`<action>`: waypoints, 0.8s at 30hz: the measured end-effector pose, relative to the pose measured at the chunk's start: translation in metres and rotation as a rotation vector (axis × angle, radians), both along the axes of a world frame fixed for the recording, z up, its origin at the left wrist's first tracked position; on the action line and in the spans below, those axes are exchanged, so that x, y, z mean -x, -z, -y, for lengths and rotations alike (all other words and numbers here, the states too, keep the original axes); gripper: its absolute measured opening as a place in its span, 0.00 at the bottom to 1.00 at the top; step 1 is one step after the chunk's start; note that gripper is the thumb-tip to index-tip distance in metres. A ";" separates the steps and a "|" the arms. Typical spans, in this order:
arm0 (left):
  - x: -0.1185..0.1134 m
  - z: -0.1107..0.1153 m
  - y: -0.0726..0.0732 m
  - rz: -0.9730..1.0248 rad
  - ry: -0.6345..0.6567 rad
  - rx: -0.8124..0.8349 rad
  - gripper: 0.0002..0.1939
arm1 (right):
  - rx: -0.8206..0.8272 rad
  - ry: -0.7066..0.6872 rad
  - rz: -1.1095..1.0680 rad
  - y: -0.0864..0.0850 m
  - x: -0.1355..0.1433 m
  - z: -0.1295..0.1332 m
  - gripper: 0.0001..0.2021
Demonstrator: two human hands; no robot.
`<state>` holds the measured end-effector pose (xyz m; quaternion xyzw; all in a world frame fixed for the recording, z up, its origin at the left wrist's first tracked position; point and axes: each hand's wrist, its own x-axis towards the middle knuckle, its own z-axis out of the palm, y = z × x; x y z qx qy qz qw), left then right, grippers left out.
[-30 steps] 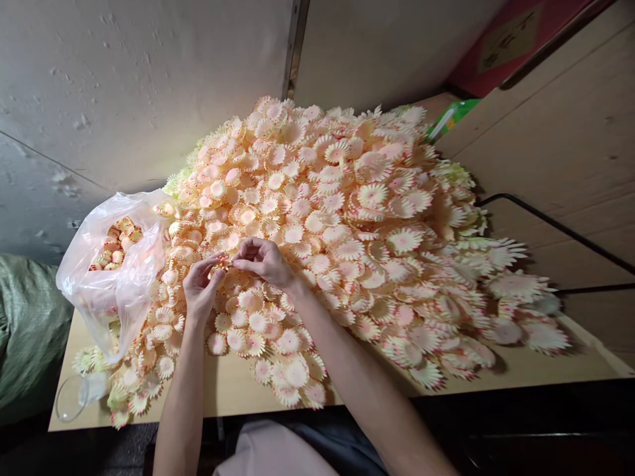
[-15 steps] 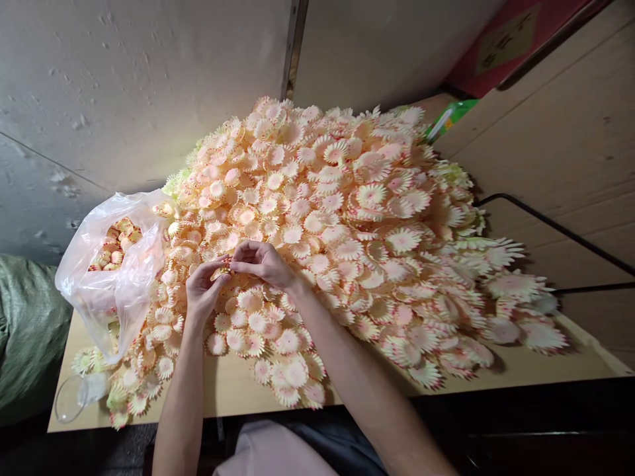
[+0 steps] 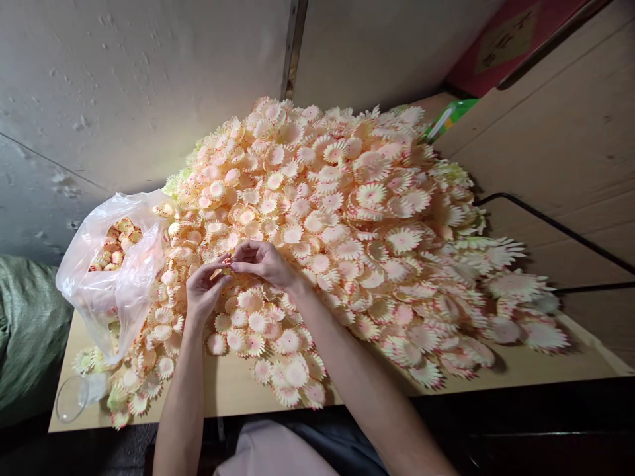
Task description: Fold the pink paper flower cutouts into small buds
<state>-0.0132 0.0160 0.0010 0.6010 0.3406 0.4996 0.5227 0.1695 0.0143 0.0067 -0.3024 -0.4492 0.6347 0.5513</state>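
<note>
Both hands meet over the left part of a wide heap of pale, pink-tipped petal pieces. Between their fingertips is a small red and yellow piece. My left hand has its fingers bent, with thumb and fingertips at that piece from the left. From the right, my right hand pinches it with curled fingers. The fingers partly cover the piece, so its shape is hard to make out.
Left of the heap, a translucent plastic bag holds several small red-speckled pieces. A clear cup lies at the table's front left corner. Cardboard stands at the right, with a black rod before it. A green sack is far left.
The small piece between the fingertips has turned and shows more red. Its yellowish part near my left thumb is no longer visible. Both hands have stayed in nearly the same place.
</note>
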 end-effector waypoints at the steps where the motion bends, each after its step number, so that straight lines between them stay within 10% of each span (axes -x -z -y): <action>1: 0.000 0.000 0.000 0.005 0.008 0.002 0.13 | -0.003 -0.010 0.002 0.001 0.000 0.000 0.12; 24: 0.000 0.000 0.002 0.024 0.047 0.001 0.13 | -0.007 -0.031 -0.007 0.000 -0.001 -0.001 0.10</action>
